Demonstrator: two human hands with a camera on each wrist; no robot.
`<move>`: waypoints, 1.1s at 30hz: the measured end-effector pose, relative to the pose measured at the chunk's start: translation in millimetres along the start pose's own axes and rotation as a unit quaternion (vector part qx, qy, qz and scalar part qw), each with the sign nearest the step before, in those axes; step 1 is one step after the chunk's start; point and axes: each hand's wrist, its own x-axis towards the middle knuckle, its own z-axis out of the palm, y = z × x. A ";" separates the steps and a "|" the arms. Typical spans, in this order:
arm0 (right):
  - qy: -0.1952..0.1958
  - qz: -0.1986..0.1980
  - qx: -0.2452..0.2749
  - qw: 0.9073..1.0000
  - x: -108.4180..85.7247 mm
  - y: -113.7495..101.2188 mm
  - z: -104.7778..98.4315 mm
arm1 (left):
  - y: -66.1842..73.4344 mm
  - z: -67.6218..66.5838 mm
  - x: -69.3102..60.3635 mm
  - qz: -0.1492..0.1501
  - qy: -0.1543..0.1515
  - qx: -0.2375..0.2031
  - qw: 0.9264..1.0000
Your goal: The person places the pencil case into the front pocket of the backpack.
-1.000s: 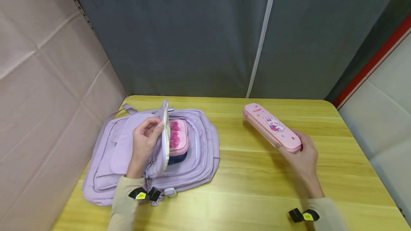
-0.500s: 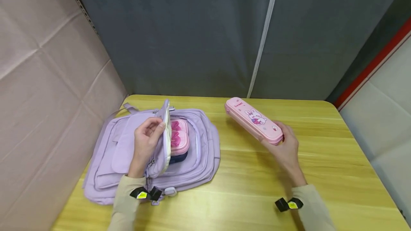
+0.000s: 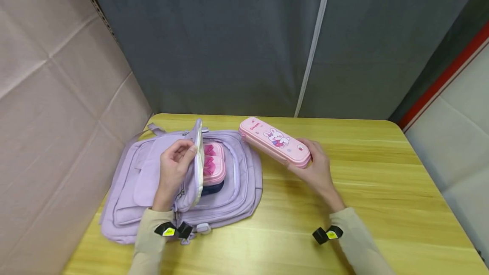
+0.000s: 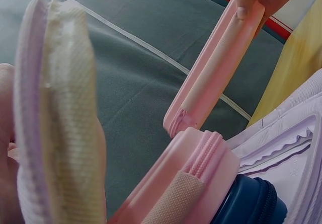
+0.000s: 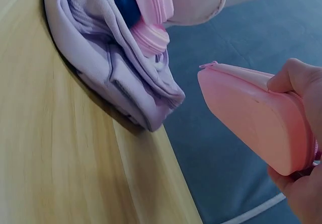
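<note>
A lilac backpack [image 3: 237, 205] lies on the table at the left, its front pocket open. My left hand [image 3: 173, 169] pinches the edge of the pocket flap [image 3: 196, 169] and holds it up. Inside the pocket sit pink cases with bow prints [image 3: 214, 169] and a dark blue case [image 3: 212, 188], partly hidden by the flap. My right hand [image 3: 315, 169] grips the near end of a pink pencil case [image 3: 276, 141] with a rabbit print. The pencil case is held above the table, its far end by the backpack's right edge. In the right wrist view the pencil case [image 5: 251, 116] shows its plain underside.
The yellow wood-grain table [image 3: 382, 190] extends to the right of the backpack. A dark grey curtain [image 3: 229, 46] hangs behind it, and pale panels [image 3: 57, 109] stand at both sides. A small tag [image 3: 203, 228] hangs off the backpack's near side.
My right hand has carried the rabbit pencil case leftward from the right part of the table to the backpack's edge. The left hand keeps its hold on the flap almost unmoved.
</note>
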 end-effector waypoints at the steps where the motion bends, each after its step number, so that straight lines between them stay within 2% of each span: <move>1: -0.006 0.000 0.001 1.000 0.3 -0.7 2.3 | 0.2 -0.1 0.0 -0.002 0.000 -0.001 1.000; 16: -0.077 -0.042 0.038 0.995 3.3 -13.5 38.6 | 2.1 -0.8 -1.1 0.007 -0.009 0.009 1.000; 22: -0.119 -0.053 0.054 0.990 9.1 -9.8 44.1 | 2.8 -0.8 -0.4 0.015 -0.014 0.011 1.000; 28: -0.170 -0.062 0.074 0.981 20.8 -6.9 46.0 | 5.7 -3.1 1.8 0.028 -0.039 0.020 0.999; 33: -0.203 -0.059 0.073 0.975 29.5 -5.7 43.5 | 9.7 -4.1 2.6 0.027 -0.051 0.035 0.998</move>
